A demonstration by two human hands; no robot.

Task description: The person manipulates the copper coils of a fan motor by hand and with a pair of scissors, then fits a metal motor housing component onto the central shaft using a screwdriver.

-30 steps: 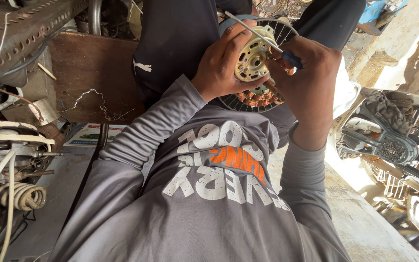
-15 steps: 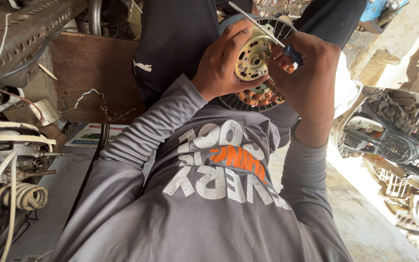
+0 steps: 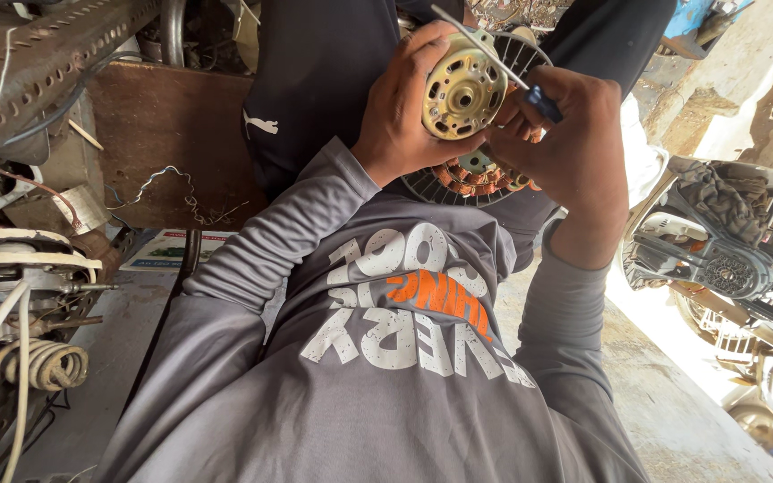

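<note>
Nearest the camera, grey sleeves run up to both hands. The left hand (image 3: 402, 112) wraps around a round gold motor cover (image 3: 462, 89), held above copper windings (image 3: 480, 176) that the hands partly hide. The right hand (image 3: 574, 148) closes on a blue-handled screwdriver (image 3: 494, 61), whose tip is cut off at the top edge, and beyond it sits a slatted fan housing (image 3: 516, 54).

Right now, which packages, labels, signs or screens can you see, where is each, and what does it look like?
Printed card or flat package: lying on the grey bench at left, below the brown board; rectangular, white and blue with a red strip.
Paper tag: on the machine parts at far left; small, beige, crumpled.
No screens or signs.
</note>
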